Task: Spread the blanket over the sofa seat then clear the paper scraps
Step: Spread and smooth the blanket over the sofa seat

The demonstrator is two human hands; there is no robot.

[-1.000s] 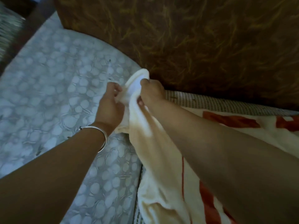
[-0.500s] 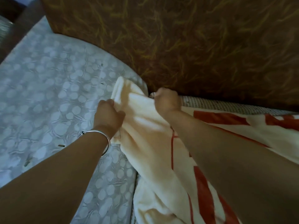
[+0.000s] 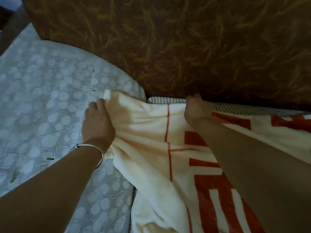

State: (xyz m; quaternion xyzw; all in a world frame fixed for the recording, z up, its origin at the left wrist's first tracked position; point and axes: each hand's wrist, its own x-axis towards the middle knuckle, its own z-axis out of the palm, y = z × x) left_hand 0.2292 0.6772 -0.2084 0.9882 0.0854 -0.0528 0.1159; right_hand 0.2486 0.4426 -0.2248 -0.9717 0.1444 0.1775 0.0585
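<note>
Cream and orange-red on brown and grey.
The blanket is cream with a thin orange-red line and broad orange-red blocks, perhaps letters. The sofa back is dark brown, streaked with wispy golden-yellow strands. The seat cushion is pale grey-white with rounded pebble-like blotches and a few dark flecks. A strip beyond the blanket has a fine grey-and-white check. The bangle is silver.

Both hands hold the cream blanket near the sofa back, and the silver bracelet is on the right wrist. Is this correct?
Not quite: the head view shows the bracelet on the left wrist. The rest holds: the left hand and right hand both hold the blanket near the sofa back.
</note>
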